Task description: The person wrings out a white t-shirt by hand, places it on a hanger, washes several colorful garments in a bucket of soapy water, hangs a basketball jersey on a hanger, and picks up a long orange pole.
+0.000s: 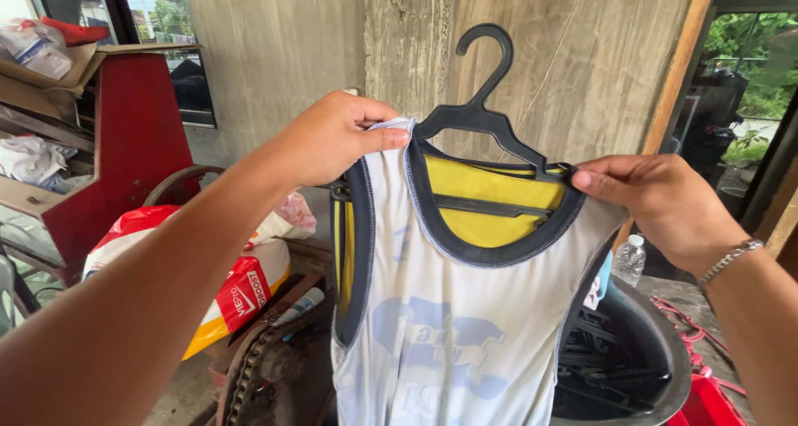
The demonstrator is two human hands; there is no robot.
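While both hands pinch the sleeveless shirt (449,310) on its black hanger (486,114) — left hand (332,139), right hand (657,201) — shirt hides black basket (640,351) at 5 o'clock; chain wheel (258,368) at 7 cut off.

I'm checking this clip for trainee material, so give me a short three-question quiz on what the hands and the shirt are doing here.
1. True or false: the sleeveless shirt is on a black hanger.
2. What does the left hand pinch: A) the hook, B) a shoulder strap, C) the hem?
3. What clear thing stands right of the shirt, below the right hand?

Key: 1. True. 2. B. 3. A plastic bottle.
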